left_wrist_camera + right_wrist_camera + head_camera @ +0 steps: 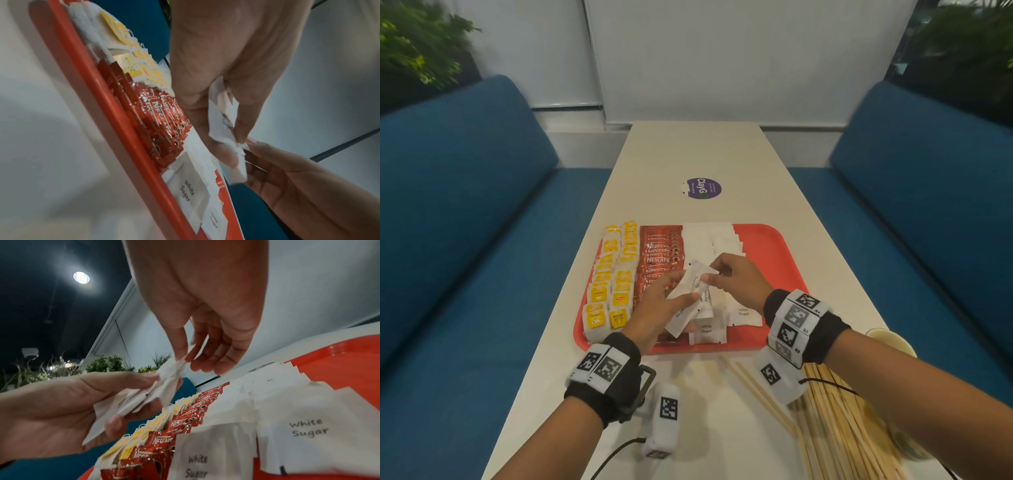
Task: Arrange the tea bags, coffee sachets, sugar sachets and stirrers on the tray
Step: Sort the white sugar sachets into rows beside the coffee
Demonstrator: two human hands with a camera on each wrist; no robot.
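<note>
A red tray (774, 246) holds yellow tea bags (609, 274) in its left columns, red coffee sachets (659, 255) in the middle and white sugar sachets (709, 243) to their right. Above the tray's near half, my left hand (681, 291) grips a small fanned stack of sugar sachets (688, 298), also seen in the left wrist view (220, 123). My right hand (710, 274) pinches the top corner of that stack (176, 368) between thumb and forefinger. Wooden stirrers (835, 421) lie loose on the table in front of the tray.
A paper cup (890, 342) stands at the table's right edge beside the stirrers. A purple round sticker (702, 188) lies beyond the tray. Blue sofas (465, 205) flank the narrow white table (688, 147). The tray's right part shows bare red.
</note>
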